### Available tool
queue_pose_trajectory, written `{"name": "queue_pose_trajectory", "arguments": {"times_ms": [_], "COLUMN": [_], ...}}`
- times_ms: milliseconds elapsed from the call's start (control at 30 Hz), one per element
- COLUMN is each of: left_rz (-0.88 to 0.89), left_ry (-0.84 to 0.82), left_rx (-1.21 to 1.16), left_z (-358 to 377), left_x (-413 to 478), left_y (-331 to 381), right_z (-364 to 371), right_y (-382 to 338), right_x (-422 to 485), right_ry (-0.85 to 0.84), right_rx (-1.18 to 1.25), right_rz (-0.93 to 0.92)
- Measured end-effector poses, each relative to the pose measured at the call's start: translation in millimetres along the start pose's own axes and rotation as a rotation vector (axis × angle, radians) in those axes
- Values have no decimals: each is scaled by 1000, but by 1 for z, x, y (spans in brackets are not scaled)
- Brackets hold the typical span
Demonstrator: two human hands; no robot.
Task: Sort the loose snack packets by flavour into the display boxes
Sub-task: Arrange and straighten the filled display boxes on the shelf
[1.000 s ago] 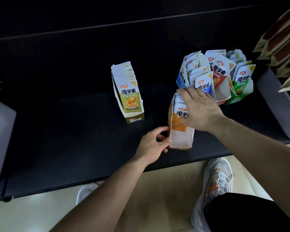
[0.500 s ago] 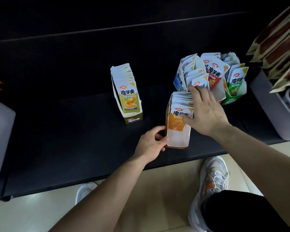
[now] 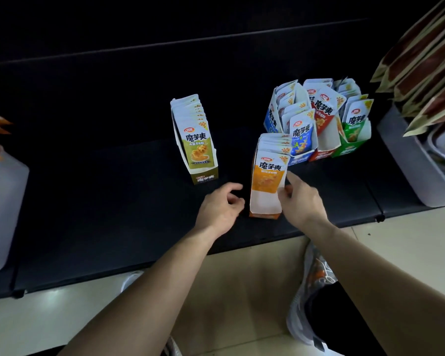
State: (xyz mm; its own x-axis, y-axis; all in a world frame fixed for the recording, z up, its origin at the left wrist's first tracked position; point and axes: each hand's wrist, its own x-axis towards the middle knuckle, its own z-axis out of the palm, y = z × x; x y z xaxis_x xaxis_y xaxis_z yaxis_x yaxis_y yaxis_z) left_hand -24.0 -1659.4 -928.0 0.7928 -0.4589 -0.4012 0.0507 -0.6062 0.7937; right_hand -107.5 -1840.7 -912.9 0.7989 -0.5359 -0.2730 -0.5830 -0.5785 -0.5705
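The orange box (image 3: 265,204) stands upright near the front edge of the dark surface (image 3: 113,201), right before me and between my two hands. It is filled with a row of orange packets (image 3: 269,176) standing one behind another, the front one facing me above the box's low white front wall.

My right hand (image 3: 303,201) grips the box at its right side: the thumb is pressed on the right edge of the front, and the forefinger lies stretched up along the side wall. The other fingers are hidden behind the hand. My left hand (image 3: 221,209) sits just beside the box's lower left corner, its fingers loosely curled and holding nothing; I cannot tell whether the fingertips touch the cardboard.

Left of the orange box and a little further back, well apart from it, stands the olive box (image 3: 204,178), full of packets of its own colour. Behind and to the right three more boxes stand close together in a row: the blue box (image 3: 270,122) just behind the orange one, then the red box (image 3: 321,155), then the green box (image 3: 350,147), each with packets standing in it.

A pale tub (image 3: 0,209) stands at the far left of the surface. At the far right is a grey bin (image 3: 409,163), with brown packs (image 3: 421,60) fanned out above it. Below the surface's edge my shoe (image 3: 316,278) rests on the tiled floor (image 3: 409,253).
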Motion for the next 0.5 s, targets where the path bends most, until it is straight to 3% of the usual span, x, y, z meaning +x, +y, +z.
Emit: {"name": "queue_pose_trajectory", "arguments": {"times_ms": [300,500], "left_rz": [25,65], "left_ry": [420,400], "left_rx": [198,223], "left_z": [-77,-89], "left_x": [20,30], "left_y": [-16,-30], "right_z": [12,25], "right_y": [-46,-76], "right_x": [62,107], "right_ry": [-21,-47], "right_rx": [-10,-21], "right_rz": [-61,-95]}}
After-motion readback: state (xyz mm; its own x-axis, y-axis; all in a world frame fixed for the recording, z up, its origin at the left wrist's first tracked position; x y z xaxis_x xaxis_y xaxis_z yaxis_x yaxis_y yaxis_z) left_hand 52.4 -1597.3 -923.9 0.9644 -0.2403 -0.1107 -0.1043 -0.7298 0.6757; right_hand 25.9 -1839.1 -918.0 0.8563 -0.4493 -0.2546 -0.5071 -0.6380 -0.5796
